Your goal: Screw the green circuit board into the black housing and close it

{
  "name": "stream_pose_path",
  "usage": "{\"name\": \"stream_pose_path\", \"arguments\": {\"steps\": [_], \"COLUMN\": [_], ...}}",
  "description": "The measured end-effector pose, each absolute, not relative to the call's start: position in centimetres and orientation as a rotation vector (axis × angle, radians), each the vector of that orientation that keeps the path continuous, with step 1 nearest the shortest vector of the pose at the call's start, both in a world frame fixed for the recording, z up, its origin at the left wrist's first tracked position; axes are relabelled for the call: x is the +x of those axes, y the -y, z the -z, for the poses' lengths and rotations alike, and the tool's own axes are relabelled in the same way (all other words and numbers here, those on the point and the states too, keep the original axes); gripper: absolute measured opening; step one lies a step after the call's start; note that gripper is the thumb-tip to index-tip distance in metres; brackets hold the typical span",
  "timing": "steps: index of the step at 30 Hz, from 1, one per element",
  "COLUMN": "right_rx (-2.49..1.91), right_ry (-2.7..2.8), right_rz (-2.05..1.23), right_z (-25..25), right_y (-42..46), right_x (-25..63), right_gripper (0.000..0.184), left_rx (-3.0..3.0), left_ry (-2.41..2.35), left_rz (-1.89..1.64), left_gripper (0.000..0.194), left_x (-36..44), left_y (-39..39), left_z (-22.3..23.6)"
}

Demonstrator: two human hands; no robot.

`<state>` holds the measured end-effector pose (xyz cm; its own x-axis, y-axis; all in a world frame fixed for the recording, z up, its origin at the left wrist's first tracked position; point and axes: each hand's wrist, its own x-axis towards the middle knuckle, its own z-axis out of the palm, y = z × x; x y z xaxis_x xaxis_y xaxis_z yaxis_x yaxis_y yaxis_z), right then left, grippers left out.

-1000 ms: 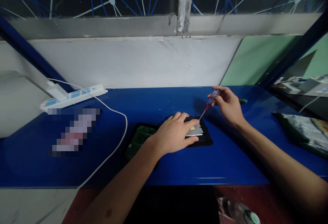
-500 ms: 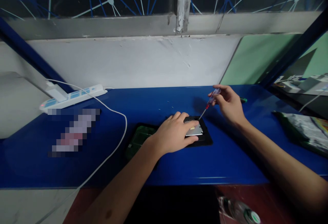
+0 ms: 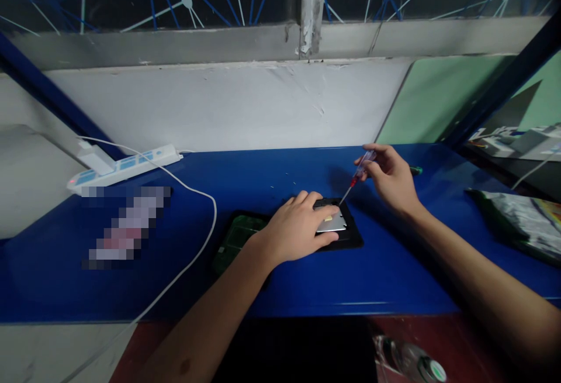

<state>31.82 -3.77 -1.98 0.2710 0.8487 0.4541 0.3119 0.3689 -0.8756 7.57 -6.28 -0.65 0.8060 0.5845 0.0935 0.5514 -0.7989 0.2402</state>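
My left hand [image 3: 294, 226] lies palm down over a black device casing [image 3: 353, 238] on the blue table. Its thumb and index finger are spread apart, and the index finger touches a silver metal plate [image 3: 333, 224] set in the casing. The palm and other fingers cover the casing's left part. My right hand [image 3: 391, 177] is closed around the clear purplish handle of a screwdriver [image 3: 363, 166] with a red collar. The slanted shaft reaches down to the casing's back edge, by the plate's corner. The tip is too small to make out.
A dark green tray-like case [image 3: 239, 237] lies under my left forearm. Tiny pale bits [image 3: 287, 173] lie behind the casing. A green-ended tool [image 3: 416, 170] sits beyond my right hand. At left are a power strip [image 3: 131, 166] and white cable [image 3: 214, 210]; a bag [image 3: 521, 219] lies right.
Both hands and the screwdriver keep nearly the same places over the device. Only a very slight shift of the camera view shows.
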Motion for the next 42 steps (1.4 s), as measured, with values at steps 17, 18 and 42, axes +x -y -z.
{"name": "stream_pose_path", "arguments": {"steps": [17, 18, 42], "right_rx": [-1.172, -1.172, -1.183], "right_ry": [1.339, 1.337, 1.361], "right_rz": [-0.454, -0.452, -0.357], "right_z": [2.1, 2.1, 1.7], "right_y": [4.0, 4.1, 4.8], "right_x": [31.8, 31.8, 31.2], "right_gripper": [0.03, 0.03, 0.03], "left_rx": [2.769, 2.772, 2.779], "left_ry": [-0.895, -0.894, -0.89], "left_rz": [-0.221, -0.223, -0.252], "left_gripper": [0.045, 0.045, 0.046], "left_x": [7.7, 7.7, 7.6], "left_y": [6.3, 6.3, 6.3], "left_z": [0.5, 0.5, 0.8]}}
